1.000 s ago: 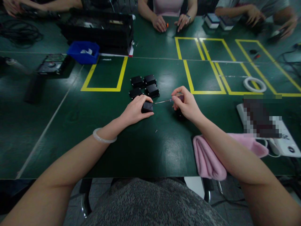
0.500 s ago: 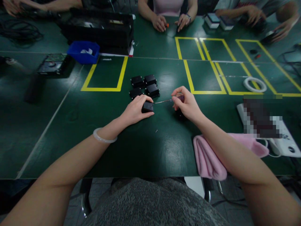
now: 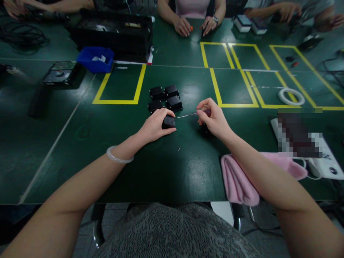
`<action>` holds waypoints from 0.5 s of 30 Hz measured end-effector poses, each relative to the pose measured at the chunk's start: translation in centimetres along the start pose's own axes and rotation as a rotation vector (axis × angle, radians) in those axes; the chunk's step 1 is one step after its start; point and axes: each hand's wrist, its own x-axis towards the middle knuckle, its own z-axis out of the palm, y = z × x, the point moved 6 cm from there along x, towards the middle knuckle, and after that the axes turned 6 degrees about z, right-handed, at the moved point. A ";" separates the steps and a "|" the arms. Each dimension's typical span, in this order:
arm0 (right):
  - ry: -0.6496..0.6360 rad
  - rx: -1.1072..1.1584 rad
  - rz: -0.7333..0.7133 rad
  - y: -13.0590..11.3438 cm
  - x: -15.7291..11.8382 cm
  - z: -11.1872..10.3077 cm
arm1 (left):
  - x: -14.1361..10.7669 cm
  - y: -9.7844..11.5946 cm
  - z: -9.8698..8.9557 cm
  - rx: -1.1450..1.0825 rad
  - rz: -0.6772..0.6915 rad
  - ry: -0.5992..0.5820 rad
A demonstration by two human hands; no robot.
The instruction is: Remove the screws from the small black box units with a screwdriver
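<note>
My left hand grips a small black box on the green table, thumb in front and fingers over its top. A screwdriver is pinched in my right hand, its thin shaft pointing left with the tip at the box's right side. Just behind my left hand several similar black boxes lie grouped together. A tiny screw rests on the table nearer to me. Something dark, partly hidden, lies under my right hand.
A pink cloth lies beneath my right forearm, beside a white power strip. Farther off are a white tape ring, a blue bin, a black crate and yellow tape outlines. Other people's hands are across the table.
My hands, the box and the screwdriver look almost unmoved. At the far right, another person's hand has lifted away from a dark object on the table.
</note>
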 end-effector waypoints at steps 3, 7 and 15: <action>0.010 -0.007 -0.001 0.0 0.0 0.0 | 0.0 0.0 0.0 -0.002 0.003 0.003; 0.006 0.004 0.015 0.2 0.1 0.0 | 0.0 0.1 0.0 -0.001 0.010 0.008; 0.015 -0.005 -0.002 0.1 0.0 0.0 | 0.0 0.1 0.0 0.008 -0.006 0.003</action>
